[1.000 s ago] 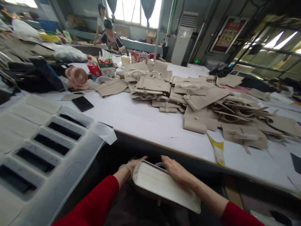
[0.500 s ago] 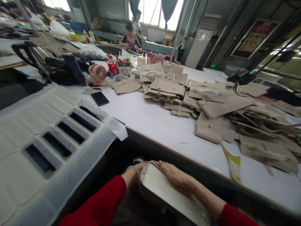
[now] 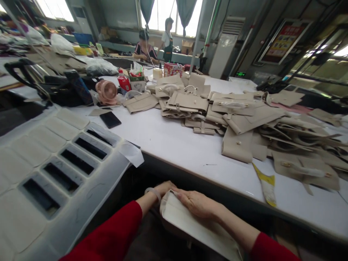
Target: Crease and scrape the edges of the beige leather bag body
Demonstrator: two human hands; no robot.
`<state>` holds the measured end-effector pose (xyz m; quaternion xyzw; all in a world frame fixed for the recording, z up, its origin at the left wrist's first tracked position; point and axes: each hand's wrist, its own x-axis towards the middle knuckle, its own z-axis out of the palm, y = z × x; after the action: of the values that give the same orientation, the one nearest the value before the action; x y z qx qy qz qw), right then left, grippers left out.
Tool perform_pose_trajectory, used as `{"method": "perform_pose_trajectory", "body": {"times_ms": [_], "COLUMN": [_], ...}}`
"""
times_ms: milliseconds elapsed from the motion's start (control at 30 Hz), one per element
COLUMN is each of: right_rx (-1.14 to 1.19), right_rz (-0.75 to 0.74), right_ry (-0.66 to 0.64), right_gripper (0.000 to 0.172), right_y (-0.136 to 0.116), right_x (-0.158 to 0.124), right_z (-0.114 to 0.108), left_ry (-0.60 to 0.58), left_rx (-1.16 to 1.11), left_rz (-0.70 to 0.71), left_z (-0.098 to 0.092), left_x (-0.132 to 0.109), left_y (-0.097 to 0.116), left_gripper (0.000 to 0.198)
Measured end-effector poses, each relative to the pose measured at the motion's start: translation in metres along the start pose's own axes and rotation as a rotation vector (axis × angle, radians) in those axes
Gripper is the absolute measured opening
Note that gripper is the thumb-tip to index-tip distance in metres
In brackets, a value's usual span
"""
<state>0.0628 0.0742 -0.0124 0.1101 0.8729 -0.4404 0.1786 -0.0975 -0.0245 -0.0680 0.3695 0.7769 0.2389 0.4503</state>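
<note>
A cream-beige handbag (image 3: 194, 224) lies tilted across my lap, below the edge of the white table, with its pale flat panel facing up. My right hand (image 3: 199, 204) rests along its far edge, with the fingers closed over the rim near the corner. At that same corner is my left hand (image 3: 164, 188), a pale bangle on its wrist; its fingers curl around the far end of the bag and are partly hidden. Both hands meet at this corner. The underside of the bag is hidden in shadow.
Beige bag pieces with handles (image 3: 241, 112) are heaped over the white table (image 3: 168, 141). A yellow-and-white packet (image 3: 266, 185) lies near its edge. Pale panels (image 3: 40, 139) cover a slotted stand at left. A phone (image 3: 110, 119) and pink fan (image 3: 106, 91) sit behind; two people are farther back.
My left hand has shifted slightly upward at the bag's corner, and my right fingers have curled more over the rim. The view has turned slightly; a person at the back has turned.
</note>
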Motion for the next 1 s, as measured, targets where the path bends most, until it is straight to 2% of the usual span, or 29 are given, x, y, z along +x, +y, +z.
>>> {"method": "perform_pose_trajectory", "body": {"times_ms": [133,200,333,567,700,833,1000], "right_rx": [0.047,0.049,0.043,0.034,0.093,0.062,-0.042], "right_rz": [0.005,0.012,0.062,0.212,0.212,0.19,0.197], "right_ry": [-0.05,-0.076,-0.149,-0.162,-0.15,-0.144,-0.105], "right_gripper": [0.056,0.055,0.055,0.052,0.05,0.048,0.047], "right_y": [0.014,0.021,0.031,0.05,0.063,0.059,0.044], "right_x": [-0.02,-0.032,-0.056,-0.102,-0.117,-0.109,-0.08], "right_z": [-0.008,-0.013,-0.023,-0.032,-0.035,-0.037,-0.03], "left_ry": [-0.222,-0.331,-0.482,-0.568,-0.594,-0.57,-0.541], "left_rx": [0.027,0.048,0.135,0.247,0.299,0.401,0.471], "left_rz": [0.139,0.199,0.239,0.21,0.196,0.214,0.217], "left_z": [-0.031,-0.043,-0.051,-0.052,-0.055,-0.053,-0.04], "left_x": [0.004,-0.001,-0.011,-0.006,-0.005,-0.003,-0.001], "left_y": [0.015,0.024,0.036,0.044,0.051,0.058,0.07], "left_gripper": [0.042,0.047,0.04,0.039,0.032,0.03,0.033]}}
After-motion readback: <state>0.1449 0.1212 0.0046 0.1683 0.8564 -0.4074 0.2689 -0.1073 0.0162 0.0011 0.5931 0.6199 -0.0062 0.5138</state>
